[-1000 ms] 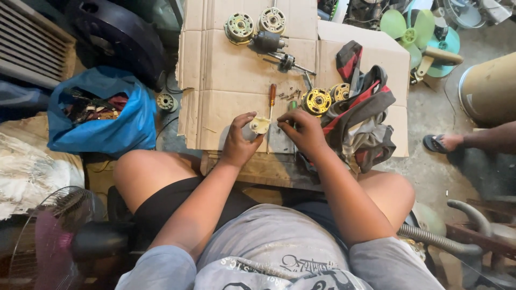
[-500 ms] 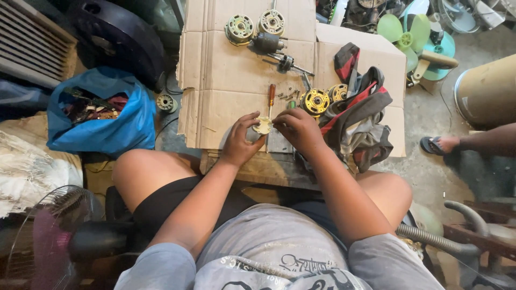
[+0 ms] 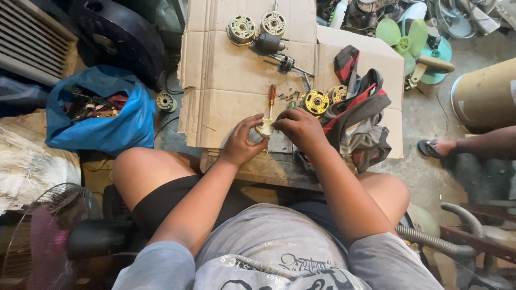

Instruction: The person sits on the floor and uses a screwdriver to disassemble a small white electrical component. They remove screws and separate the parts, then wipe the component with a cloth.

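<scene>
My left hand [image 3: 241, 140] and my right hand [image 3: 299, 129] meet over a small cream plastic part [image 3: 264, 128], both gripping it above the near edge of a flattened cardboard sheet [image 3: 231, 75]. A screwdriver with an orange handle [image 3: 272, 98] lies just beyond the part. Yellow-wound motor cores [image 3: 316, 102] sit right of it, beside loose screws [image 3: 289, 96]. More motor parts [image 3: 257, 27] lie at the cardboard's far edge. My fingers hide most of the cream part.
A blue bag of scrap parts [image 3: 97, 115] sits at left, a red, black and grey bag [image 3: 359, 113] at right. Green fan blades [image 3: 411, 37], a tan drum [image 3: 486, 94], another person's sandalled foot [image 3: 438, 146], a fan grille [image 3: 37, 236] surround me.
My hands have drawn closer together around the cream part and shifted it slightly. The rest of the scene stays put.
</scene>
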